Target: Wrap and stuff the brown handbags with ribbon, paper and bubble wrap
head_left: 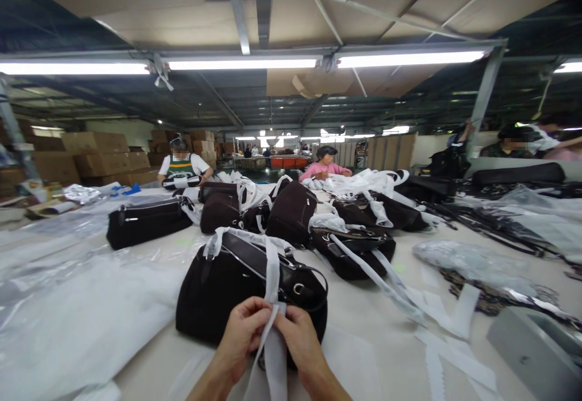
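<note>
A black handbag (pixel 218 292) sits on the pale table in front of me, its handles wrapped in white material. At its near side, my left hand (pixel 248 331) pinches a white strip (pixel 274 352) from the left. My right hand (pixel 297 334) grips the same strip from the right, its fingertips close to the left ones. The strip hangs down between both hands, and above them a white-wrapped strap (pixel 273 268) runs up over the bag. A metal ring shows on the bag's right part.
Several dark bags (pixel 291 213) lie behind, with a heap of white strips (pixel 373 183). Plastic sheeting (pixel 91 310) covers the left side. A grey box (pixel 531 346), loose strips (pixel 459 358) and chains are at right. Two people (pixel 184 165) work across the table.
</note>
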`<state>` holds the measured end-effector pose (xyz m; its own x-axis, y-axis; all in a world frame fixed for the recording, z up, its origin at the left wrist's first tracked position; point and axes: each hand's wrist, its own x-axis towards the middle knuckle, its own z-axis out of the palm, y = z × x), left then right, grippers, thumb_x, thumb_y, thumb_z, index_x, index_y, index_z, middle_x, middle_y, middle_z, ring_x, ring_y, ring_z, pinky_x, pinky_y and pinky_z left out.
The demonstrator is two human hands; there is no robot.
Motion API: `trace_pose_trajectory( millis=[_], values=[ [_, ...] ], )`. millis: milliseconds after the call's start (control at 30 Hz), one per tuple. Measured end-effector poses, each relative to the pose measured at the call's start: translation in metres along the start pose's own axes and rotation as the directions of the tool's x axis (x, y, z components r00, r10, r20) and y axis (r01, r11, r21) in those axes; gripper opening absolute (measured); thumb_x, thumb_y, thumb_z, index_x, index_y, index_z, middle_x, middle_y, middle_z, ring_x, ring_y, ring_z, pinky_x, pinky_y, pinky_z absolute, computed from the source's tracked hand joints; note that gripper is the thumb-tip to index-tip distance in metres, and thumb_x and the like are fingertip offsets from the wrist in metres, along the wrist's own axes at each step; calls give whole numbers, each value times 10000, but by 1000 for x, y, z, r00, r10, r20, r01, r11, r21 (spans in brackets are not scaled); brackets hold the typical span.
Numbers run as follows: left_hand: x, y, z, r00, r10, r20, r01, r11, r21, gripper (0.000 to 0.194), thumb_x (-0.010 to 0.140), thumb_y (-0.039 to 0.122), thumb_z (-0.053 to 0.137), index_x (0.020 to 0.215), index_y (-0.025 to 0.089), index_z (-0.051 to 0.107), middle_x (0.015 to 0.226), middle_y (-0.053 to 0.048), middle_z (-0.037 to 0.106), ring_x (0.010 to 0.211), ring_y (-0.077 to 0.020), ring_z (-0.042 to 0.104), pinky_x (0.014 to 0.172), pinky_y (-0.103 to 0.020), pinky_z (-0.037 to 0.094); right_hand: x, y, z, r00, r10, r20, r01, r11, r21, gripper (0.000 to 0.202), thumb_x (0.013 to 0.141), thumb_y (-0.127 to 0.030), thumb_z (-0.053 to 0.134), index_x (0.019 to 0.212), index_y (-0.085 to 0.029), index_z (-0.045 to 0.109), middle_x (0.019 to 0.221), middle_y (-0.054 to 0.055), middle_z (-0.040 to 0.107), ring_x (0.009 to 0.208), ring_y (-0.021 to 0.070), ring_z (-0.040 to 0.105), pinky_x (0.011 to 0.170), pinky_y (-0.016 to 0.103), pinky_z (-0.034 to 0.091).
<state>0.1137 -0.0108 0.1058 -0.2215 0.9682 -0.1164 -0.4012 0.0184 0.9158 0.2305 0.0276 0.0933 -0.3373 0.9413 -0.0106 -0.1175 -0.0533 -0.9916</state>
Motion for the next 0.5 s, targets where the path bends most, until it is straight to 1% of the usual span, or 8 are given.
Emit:
trace_pose_trajectory(
  millis=[67, 133, 200, 233, 300, 400, 500],
  values=[
    [2, -3, -3, 1000, -4, 10, 4, 999, -50, 414, 535, 373, 877, 797, 167, 631, 547, 82, 500, 368, 5, 281, 367, -133, 198, 0, -2, 0, 1000, 9, 30, -10, 1000, 25, 371, 680, -458, 666, 774, -107, 743, 679, 58, 686, 580, 153, 536, 541, 248, 393],
    [4, -7, -7, 1000, -11, 19, 13, 997, -80, 473, 522, 387, 888, 860, 187, 625, 626, 60, 577, 409, -24, 399, 410, -150, 301, -1, -3, 0, 999, 14, 45, -15, 999, 33, 389, 679, -466, 650, 785, -103, 742, 680, 63, 686, 579, 153, 537, 545, 250, 401],
    [7, -11, -11, 999, -23, 23, 25, 996, -80, 515, 470, 395, 918, 834, 169, 632, 653, 26, 626, 489, -75, 518, 479, -182, 396, -1, -4, 0, 999, 16, 44, -17, 1000, 25, 399, 679, -472, 631, 784, -102, 739, 664, 61, 678, 570, 153, 532, 535, 250, 395],
    [8, -14, -11, 999, -32, 24, 34, 997, -74, 524, 453, 400, 928, 816, 154, 642, 650, 10, 640, 526, -97, 553, 511, -195, 424, -2, -4, 0, 999, 14, 43, -15, 1000, 16, 404, 684, -475, 619, 788, -104, 738, 660, 59, 676, 570, 154, 532, 535, 251, 396],
    [9, -19, -11, 997, -62, 40, 65, 996, -64, 519, 473, 434, 921, 804, 125, 668, 626, -13, 646, 542, -115, 573, 535, -208, 441, -2, -4, -1, 999, 1, 37, 0, 1000, -18, 406, 692, -482, 603, 787, -112, 737, 668, 57, 677, 582, 159, 538, 545, 254, 403],
    [7, -21, -8, 989, -118, 92, 124, 990, -63, 526, 595, 519, 845, 882, 102, 702, 584, -27, 633, 511, -134, 574, 527, -234, 447, -1, -1, -1, 999, -35, 7, 36, 992, -120, 366, 693, -469, 615, 746, -126, 732, 668, 54, 675, 594, 169, 540, 552, 261, 397],
    [4, -18, -8, 970, -182, 161, 191, 980, -47, 522, 633, 524, 822, 925, 106, 709, 572, -36, 640, 508, -155, 595, 544, -259, 475, 1, 2, -2, 996, -77, -36, 65, 965, -256, 305, 704, -436, 626, 690, -146, 720, 636, 49, 660, 593, 184, 542, 557, 274, 374]
  ],
)
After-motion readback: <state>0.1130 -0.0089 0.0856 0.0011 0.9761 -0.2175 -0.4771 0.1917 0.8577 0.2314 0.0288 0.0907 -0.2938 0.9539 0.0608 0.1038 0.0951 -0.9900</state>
